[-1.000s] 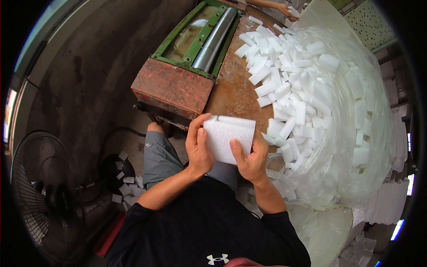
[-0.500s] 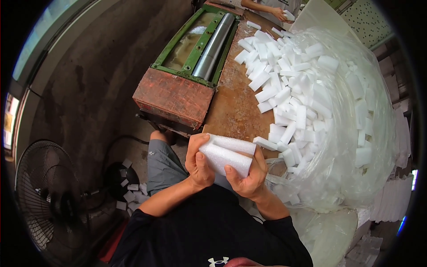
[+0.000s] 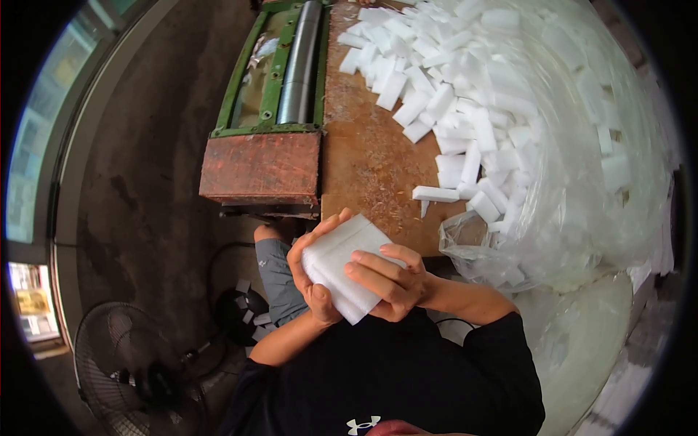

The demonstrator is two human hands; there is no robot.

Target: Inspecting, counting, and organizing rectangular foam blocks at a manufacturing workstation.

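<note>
Two bare hands are seen curled partway closed around one squarish white foam block (image 3: 338, 247), which is held tilted in front of a black short-sleeved shirt (image 3: 407, 378), near the close edge of a worn brown wooden tabletop (image 3: 374, 171). By the left hand (image 3: 299, 270) the block is gripped along its left side, with the fingers wrapped over the upper edge and the thumb set lower down. By the right hand (image 3: 398, 287) it is pressed from the other side, the bent fingers being laid slightly apart across its face. A thin line is shown along the block's upper part (whether separate pieces are stacked there cannot be told). On the tabletop, a heap of small white rectangular foam pieces (image 3: 443, 109) is spread, partly covered on the right by a clear plastic sheet (image 3: 574, 218). To the left, a polished metal roller (image 3: 298, 76) is mounted in a green metal frame (image 3: 273, 80), behind a reddish-brown box (image 3: 260, 166). A dark round fan (image 3: 127, 370) is placed at lower left.
</note>
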